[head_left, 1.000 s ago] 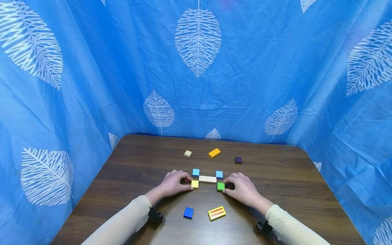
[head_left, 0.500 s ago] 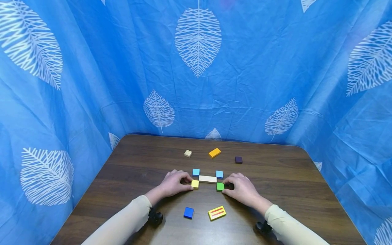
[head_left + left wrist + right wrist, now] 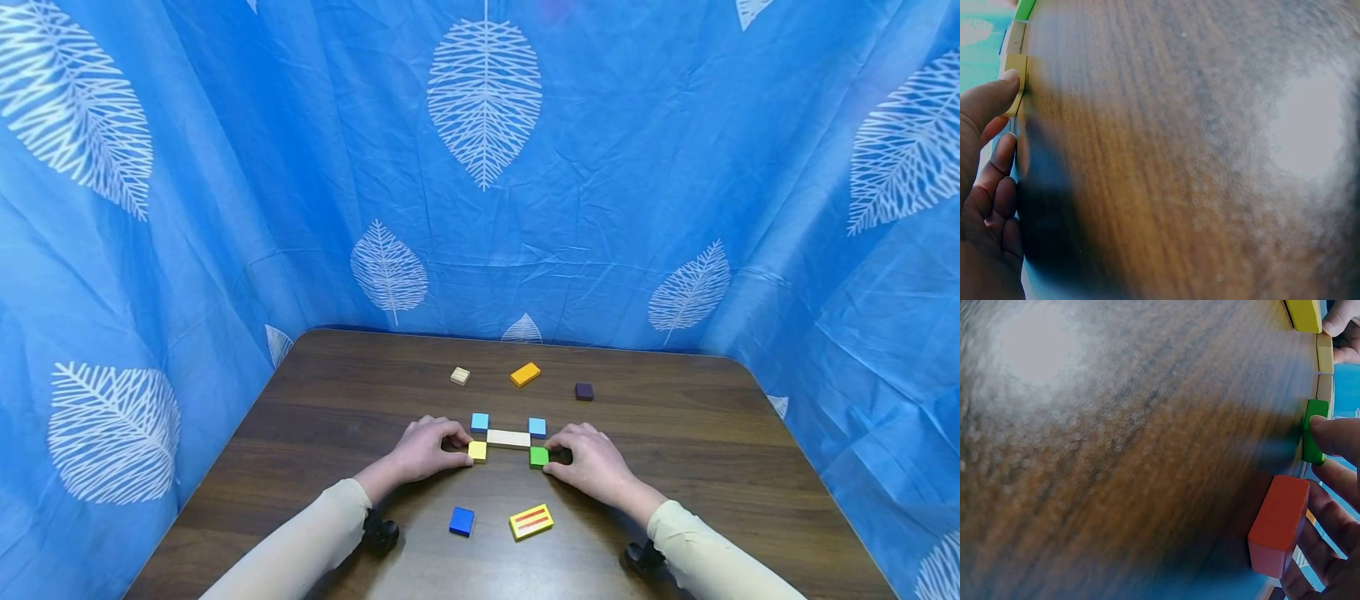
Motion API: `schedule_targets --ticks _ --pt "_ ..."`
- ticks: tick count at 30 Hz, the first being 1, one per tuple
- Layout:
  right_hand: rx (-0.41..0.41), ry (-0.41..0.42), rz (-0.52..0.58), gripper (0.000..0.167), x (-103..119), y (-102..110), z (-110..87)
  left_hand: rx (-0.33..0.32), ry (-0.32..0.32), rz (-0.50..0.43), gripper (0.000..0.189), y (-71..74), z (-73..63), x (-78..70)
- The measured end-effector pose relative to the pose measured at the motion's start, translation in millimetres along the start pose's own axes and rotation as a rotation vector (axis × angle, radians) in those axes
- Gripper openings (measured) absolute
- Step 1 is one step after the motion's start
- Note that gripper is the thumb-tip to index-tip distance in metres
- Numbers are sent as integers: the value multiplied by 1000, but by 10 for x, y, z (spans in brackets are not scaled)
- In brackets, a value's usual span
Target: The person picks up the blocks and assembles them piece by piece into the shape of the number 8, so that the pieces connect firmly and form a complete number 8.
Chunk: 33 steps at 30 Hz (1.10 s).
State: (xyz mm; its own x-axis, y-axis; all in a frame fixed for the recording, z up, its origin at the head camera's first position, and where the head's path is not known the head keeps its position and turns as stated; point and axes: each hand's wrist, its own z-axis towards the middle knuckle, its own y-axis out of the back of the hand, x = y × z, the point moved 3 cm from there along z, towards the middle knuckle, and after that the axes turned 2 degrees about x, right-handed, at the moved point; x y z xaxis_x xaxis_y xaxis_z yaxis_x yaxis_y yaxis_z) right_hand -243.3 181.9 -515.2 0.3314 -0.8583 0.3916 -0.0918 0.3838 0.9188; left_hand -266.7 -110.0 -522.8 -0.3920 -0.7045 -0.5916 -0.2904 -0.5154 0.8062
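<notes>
In the head view my left hand (image 3: pixel 426 451) pinches a small pale yellow block (image 3: pixel 477 452) between thumb and fingertips. Opposite it, my right hand (image 3: pixel 592 460) grips a small green block (image 3: pixel 539 457) the same way. A long cream block (image 3: pixel 508 438) lies between and just beyond the two. Light blue blocks sit near its far corners, one on the left (image 3: pixel 480 422) and one on the right (image 3: pixel 537 427). Under the curled fingers of my right hand stands a red block (image 3: pixel 1279 515), seen in the right wrist view and hidden from the head camera.
Nearer me lie a dark blue block (image 3: pixel 462 521) and a yellow block with red stripes (image 3: pixel 531 522). Toward the far edge are a small beige block (image 3: pixel 461 376), an orange block (image 3: pixel 526 374) and a dark purple block (image 3: pixel 583 392). A blue leaf-patterned curtain (image 3: pixel 585 167) surrounds the wooden table (image 3: pixel 337 375).
My right hand has shifted the green block very slightly to the left. The left hand keeps its place at the pale yellow block.
</notes>
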Motion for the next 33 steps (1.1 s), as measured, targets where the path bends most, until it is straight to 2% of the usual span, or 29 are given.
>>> schedule_targets --ticks 33 --pt "10 -9 5 25 -7 0 2 4 2 7 22 2 0 -4"
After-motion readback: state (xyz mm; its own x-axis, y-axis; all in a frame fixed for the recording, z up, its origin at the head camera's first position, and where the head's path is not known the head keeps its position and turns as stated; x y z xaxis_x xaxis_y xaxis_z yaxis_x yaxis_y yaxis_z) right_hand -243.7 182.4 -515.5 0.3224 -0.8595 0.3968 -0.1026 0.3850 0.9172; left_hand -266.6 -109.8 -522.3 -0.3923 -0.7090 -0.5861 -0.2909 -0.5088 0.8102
